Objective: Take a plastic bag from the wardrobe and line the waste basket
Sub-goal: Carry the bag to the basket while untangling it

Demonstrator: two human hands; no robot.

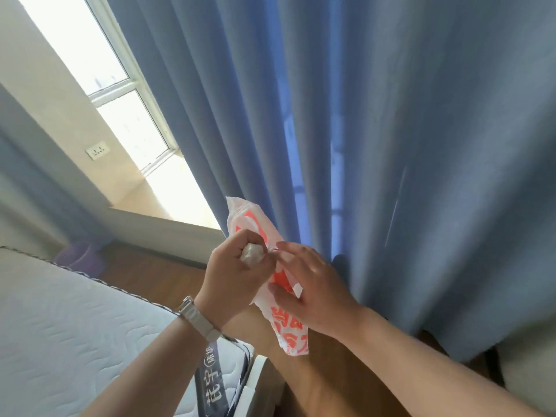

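Note:
A white plastic bag (pixel 254 227) with orange-red print hangs folded between my two hands, in front of the blue curtain. My left hand (pixel 231 278), with a metal watch on its wrist, is closed in a fist on a bunched part of the bag. Just to its right, my right hand (pixel 313 284) pinches the bag's edge with fingertips and thumb. A purple latticed waste basket (pixel 79 255) stands on the wooden floor at the left, beyond the mattress corner, partly hidden by it.
A white quilted mattress (pixel 66 335) fills the lower left. The blue curtain (pixel 391 145) hangs across the right. A bright window (pixel 120 94) and its sill are at the upper left, with a wall socket (pixel 97 151) beside it. Wooden floor (pixel 156 272) lies between bed and wall.

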